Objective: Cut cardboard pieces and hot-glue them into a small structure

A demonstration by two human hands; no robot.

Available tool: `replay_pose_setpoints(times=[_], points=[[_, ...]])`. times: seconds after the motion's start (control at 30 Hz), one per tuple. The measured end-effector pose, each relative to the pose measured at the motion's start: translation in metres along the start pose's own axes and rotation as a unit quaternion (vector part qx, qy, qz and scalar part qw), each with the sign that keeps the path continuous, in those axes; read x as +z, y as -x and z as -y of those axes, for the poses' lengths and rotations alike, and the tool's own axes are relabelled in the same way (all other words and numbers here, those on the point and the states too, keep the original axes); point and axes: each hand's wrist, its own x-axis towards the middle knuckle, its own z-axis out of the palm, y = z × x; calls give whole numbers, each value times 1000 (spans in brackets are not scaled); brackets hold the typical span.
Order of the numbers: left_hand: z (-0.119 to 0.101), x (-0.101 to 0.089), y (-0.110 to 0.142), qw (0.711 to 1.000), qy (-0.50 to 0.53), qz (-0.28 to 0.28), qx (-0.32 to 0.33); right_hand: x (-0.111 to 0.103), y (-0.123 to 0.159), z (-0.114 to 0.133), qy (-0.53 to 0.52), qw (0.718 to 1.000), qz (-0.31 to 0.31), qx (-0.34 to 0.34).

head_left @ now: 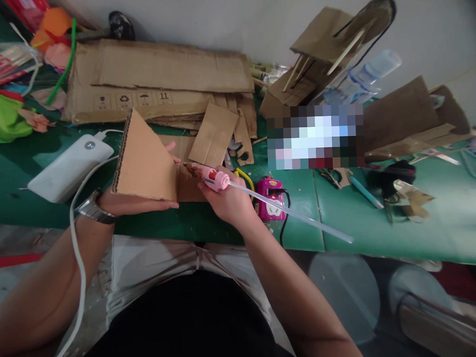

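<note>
My left hand (133,203) grips a folded cardboard piece (146,163) from behind and below, holding one panel tilted up; most of its fingers are hidden by the board. A second panel (187,186) meets it at the fold. In my right hand (231,200) is a pink hot glue gun (216,180), its dark nozzle pointing left near the inside of the fold. A long clear glue stick (294,212) sticks out of the gun's back end toward the lower right. Whether the nozzle touches the cardboard, I cannot tell.
A white power bank (69,169) lies at left with a white cable. Stacked flat cardboard (167,71) lies at the back. A magenta power socket (270,199) sits right of my hand. Cardboard constructions, a plastic bottle (363,78) and a blue pen (366,191) are farther right.
</note>
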Motion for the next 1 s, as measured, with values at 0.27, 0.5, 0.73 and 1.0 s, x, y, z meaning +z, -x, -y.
replay_pose_setpoints(times=[0.27, 0.5, 0.73, 1.0], points=[[-1, 0, 0, 999, 15, 20, -23, 1, 0, -1, -14, 1000, -3, -3], [-3, 4, -1, 999, -32, 21, -30, 0, 1, 1, -1, 1000, -2, 9], [-1, 4, -2, 997, -57, 40, -27, -1, 1, 2, -19, 1000, -2, 11], [-5, 3, 1, 994, -110, 16, -3, -1, 2, 2, -28, 1000, -1, 13]])
